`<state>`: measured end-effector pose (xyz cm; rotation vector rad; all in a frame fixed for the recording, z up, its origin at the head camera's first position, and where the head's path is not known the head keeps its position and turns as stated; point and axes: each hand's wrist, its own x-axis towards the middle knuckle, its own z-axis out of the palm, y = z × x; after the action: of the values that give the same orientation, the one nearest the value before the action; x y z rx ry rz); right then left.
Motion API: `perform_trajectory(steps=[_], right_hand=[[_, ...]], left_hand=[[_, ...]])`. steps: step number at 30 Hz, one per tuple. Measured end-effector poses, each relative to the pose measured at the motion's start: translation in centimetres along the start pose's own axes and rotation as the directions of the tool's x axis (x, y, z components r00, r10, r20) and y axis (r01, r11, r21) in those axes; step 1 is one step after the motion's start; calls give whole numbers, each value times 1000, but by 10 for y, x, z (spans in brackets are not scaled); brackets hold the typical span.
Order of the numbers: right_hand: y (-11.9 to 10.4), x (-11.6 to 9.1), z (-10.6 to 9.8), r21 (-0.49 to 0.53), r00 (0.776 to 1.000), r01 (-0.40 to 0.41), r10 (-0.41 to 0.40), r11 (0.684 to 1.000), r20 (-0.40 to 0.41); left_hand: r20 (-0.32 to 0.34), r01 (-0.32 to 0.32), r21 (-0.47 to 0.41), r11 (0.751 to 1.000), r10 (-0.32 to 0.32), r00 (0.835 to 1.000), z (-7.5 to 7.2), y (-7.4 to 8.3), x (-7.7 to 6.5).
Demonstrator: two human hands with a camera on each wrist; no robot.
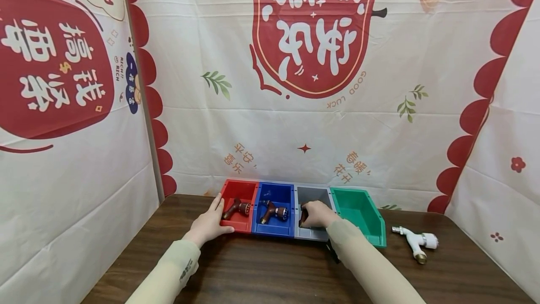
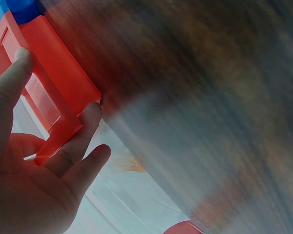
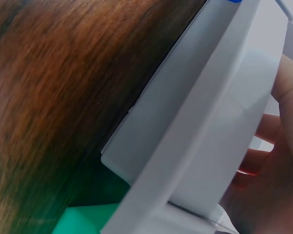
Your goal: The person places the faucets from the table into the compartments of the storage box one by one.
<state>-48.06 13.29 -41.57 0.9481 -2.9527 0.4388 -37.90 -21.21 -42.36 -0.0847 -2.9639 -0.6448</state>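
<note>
Four small bins stand in a row at the back of the table: red [image 1: 238,186], blue [image 1: 274,186], grey [image 1: 312,234] and green [image 1: 363,215]. A brown faucet [image 1: 237,208] lies in the red bin and another [image 1: 274,211] in the blue one. My left hand [image 1: 215,219] rests with straight fingers against the red bin's front left corner [image 2: 63,73], thumb along its front. My right hand [image 1: 314,215] reaches into the grey bin [image 3: 210,112], fingers curled over a dark brown faucet [image 1: 302,217] that is mostly hidden.
A white faucet [image 1: 415,243] lies on the dark wooden table [image 1: 270,276] to the right of the green bin [image 3: 88,219]. Printed cloth walls close in the table at the left, back and right.
</note>
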Motion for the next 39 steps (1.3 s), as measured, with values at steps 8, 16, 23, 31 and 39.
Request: perform_trajectory(steps=[8, 16, 23, 31, 39], right_hand=[[-3, 0, -1, -7, 1000, -16, 16, 1000, 12], [-4, 1, 1, -37, 998, -59, 60, 998, 13], [-3, 1, 3, -28, 997, -80, 81, 996, 19], [-4, -1, 2, -28, 998, -55, 55, 998, 3], [-5, 0, 3, -28, 998, -63, 63, 998, 7]], left_hand=[[-5, -5, 1, 1000, 5, 1000, 1, -1, 1], [-5, -7, 5, 1000, 7, 1000, 1, -1, 1], [-7, -11, 8, 1000, 11, 1000, 0, -1, 1], [-25, -30, 33, 999, 31, 999, 0, -1, 0], [-21, -23, 23, 999, 23, 1000, 0, -2, -1]])
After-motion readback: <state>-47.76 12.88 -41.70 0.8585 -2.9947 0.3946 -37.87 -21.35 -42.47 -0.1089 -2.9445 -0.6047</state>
